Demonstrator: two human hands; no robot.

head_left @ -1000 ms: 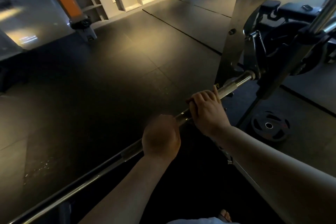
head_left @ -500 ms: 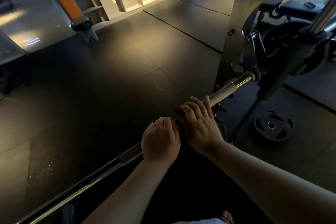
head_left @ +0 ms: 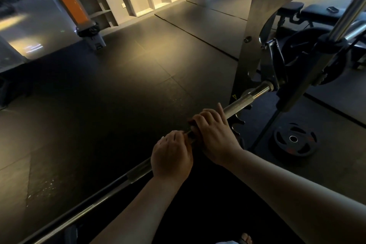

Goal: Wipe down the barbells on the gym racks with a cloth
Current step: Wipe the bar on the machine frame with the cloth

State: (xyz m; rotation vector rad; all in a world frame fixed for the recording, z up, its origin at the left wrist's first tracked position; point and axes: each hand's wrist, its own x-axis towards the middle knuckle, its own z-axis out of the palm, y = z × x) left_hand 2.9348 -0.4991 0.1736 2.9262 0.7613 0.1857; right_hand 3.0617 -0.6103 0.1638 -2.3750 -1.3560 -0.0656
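Wiping in progress on one barbell [head_left: 239,101], seen from above the person's forearms. The bar runs from the lower left up to the right, where its end meets the rack upright [head_left: 255,31].

The right hand [head_left: 214,134] is curled over the bar with the fingers closed around a dark reddish cloth [head_left: 191,123], of which only a small edge shows beside the knuckles. The left hand [head_left: 172,156] is clasped round the bar just beside it, nearly touching. Whether it also holds part of the cloth cannot be told.

Progress, as a judgement: the work is at an intermediate stage. The cloth sits at a point on the shaft between the middle and the rack end. The bright stretch from the right hand to the rack may be already wiped, but its shine is no proof. The long dim run towards the lower left and any other bars presumably remain.

Limits of the view: the room is dark; most of the cloth is covered by the hand; the bar's left end runs out of frame; the far side of the rack is cut off. A weight plate [head_left: 295,140] lies on the floor [head_left: 118,95] near the rack foot.
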